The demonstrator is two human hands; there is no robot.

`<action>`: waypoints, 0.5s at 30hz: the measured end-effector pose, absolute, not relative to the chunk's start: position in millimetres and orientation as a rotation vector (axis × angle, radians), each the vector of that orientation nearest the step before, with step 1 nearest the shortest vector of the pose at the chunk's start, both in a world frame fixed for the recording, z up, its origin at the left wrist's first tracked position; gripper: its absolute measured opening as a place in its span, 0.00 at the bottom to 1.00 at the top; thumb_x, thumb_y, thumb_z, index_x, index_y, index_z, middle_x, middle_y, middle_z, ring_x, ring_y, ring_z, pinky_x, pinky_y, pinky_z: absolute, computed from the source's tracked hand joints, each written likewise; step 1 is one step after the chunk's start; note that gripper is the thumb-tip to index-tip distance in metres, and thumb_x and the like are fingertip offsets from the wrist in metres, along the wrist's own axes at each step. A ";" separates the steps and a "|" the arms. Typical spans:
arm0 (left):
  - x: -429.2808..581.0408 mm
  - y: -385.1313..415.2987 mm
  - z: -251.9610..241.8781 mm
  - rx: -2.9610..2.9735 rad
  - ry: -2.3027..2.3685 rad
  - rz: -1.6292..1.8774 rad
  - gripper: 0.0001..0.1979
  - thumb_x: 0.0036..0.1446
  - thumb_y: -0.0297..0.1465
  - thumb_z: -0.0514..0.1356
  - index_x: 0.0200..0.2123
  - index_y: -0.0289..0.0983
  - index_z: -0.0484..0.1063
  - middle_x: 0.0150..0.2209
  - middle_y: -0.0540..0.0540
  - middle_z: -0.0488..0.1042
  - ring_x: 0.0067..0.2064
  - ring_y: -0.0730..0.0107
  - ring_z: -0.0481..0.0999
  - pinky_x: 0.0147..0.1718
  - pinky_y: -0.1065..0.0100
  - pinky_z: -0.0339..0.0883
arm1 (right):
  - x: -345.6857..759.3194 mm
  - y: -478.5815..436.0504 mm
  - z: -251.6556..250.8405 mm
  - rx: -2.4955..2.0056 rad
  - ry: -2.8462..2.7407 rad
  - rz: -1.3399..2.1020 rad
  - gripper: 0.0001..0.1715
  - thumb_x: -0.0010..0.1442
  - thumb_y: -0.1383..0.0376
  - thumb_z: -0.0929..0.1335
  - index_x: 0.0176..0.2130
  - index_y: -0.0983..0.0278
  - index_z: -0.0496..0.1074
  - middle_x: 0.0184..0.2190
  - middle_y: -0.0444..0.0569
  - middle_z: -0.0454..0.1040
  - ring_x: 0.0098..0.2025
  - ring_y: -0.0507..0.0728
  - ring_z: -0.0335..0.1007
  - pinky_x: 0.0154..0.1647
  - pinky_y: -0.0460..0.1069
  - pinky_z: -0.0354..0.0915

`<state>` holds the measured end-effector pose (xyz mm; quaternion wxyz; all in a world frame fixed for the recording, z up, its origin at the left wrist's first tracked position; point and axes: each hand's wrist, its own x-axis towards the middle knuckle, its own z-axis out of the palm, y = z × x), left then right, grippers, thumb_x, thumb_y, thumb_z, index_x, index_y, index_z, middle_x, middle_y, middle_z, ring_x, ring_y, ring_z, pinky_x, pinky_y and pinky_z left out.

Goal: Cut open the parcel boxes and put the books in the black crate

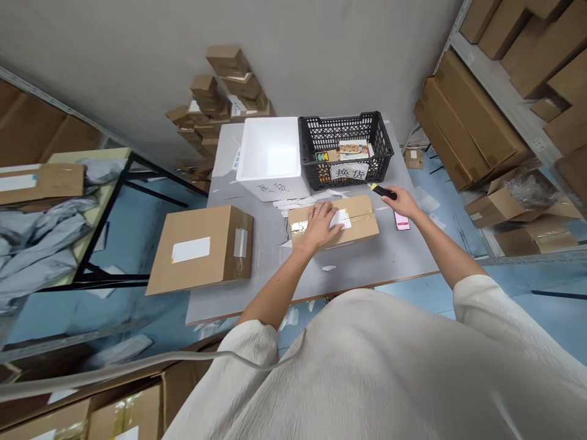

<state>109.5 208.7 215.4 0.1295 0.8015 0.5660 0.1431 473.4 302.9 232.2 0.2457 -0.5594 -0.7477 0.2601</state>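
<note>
A taped cardboard box (358, 231) lies on the grey table (270, 269) in front of me, a white label on its top. My left hand (320, 225) rests flat on that top, fingers spread beside the label. In my right hand (402, 201) is a yellow and black box cutter (383, 192), gripped by its handle. Its tip points left, above the table beyond the box's right end and apart from the box. Below the right hand lies a phone (402, 221) with a pink screen.
Behind the box stand a white foam bin (270, 156) and a black plastic crate (346, 150) holding several small packets. A large carton (192, 250) sits at the table's left edge. Stacked boxes (229, 85) stand against the wall; shelves of cartons (468, 122) rise on the right.
</note>
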 end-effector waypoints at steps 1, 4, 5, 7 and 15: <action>106.1 201.4 216.6 2.338 1.635 0.420 0.30 0.73 0.48 0.61 0.71 0.40 0.74 0.79 0.32 0.67 0.82 0.40 0.60 0.82 0.37 0.46 | 463.0 305.0 233.8 -1.495 -2.066 0.731 0.33 0.70 0.46 0.71 0.63 0.64 0.82 0.61 0.62 0.84 0.62 0.73 0.79 0.68 0.66 0.72; 97.4 179.6 217.5 2.353 1.623 0.408 0.35 0.68 0.51 0.67 0.71 0.41 0.74 0.77 0.33 0.69 0.78 0.38 0.65 0.80 0.39 0.53 | 422.8 308.1 232.8 -1.404 -2.180 0.764 0.32 0.71 0.47 0.71 0.63 0.63 0.82 0.64 0.60 0.83 0.66 0.74 0.77 0.71 0.67 0.70; 95.2 173.5 217.0 2.352 1.627 0.391 0.36 0.67 0.51 0.69 0.71 0.42 0.74 0.77 0.33 0.69 0.78 0.37 0.66 0.79 0.39 0.55 | 408.3 308.2 231.0 -1.392 -2.221 0.762 0.32 0.70 0.48 0.71 0.64 0.62 0.82 0.67 0.60 0.81 0.69 0.75 0.74 0.73 0.68 0.67; 91.9 164.4 215.6 2.343 1.649 0.353 0.36 0.66 0.50 0.70 0.71 0.42 0.74 0.77 0.33 0.69 0.77 0.36 0.67 0.78 0.39 0.57 | 381.4 307.1 226.8 -1.417 -2.284 0.746 0.31 0.69 0.51 0.72 0.64 0.62 0.81 0.72 0.60 0.77 0.74 0.76 0.69 0.76 0.71 0.62; 87.4 158.3 216.2 2.335 1.680 0.240 0.28 0.75 0.44 0.61 0.72 0.41 0.74 0.80 0.35 0.67 0.80 0.42 0.65 0.79 0.42 0.55 | 345.0 292.9 226.1 -1.559 -2.295 0.648 0.27 0.73 0.55 0.68 0.64 0.62 0.79 0.64 0.63 0.82 0.68 0.75 0.72 0.74 0.70 0.56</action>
